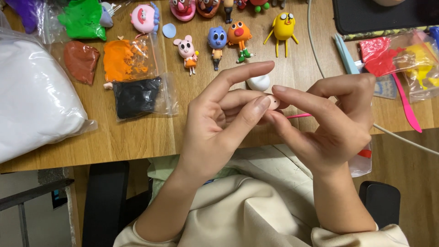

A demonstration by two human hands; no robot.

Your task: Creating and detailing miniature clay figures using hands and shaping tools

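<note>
My left hand (219,123) and my right hand (329,123) meet above the front edge of the wooden table (137,137). Between their fingertips they pinch a small pale pink clay piece (273,101) with tiny dark dots. A thin pink stick (298,115) pokes out beside my right fingers. A white clay lump (259,83) lies on the table just behind my fingers. My left index finger points up and right, away from the piece.
Several small clay figures stand at the back: a pink pig (187,52), a blue one (217,40), an orange one (240,37), a yellow one (282,27). Bags of orange (124,59), black (136,96), green (82,19), red (380,57) clay and a big white bag (32,100) lie around.
</note>
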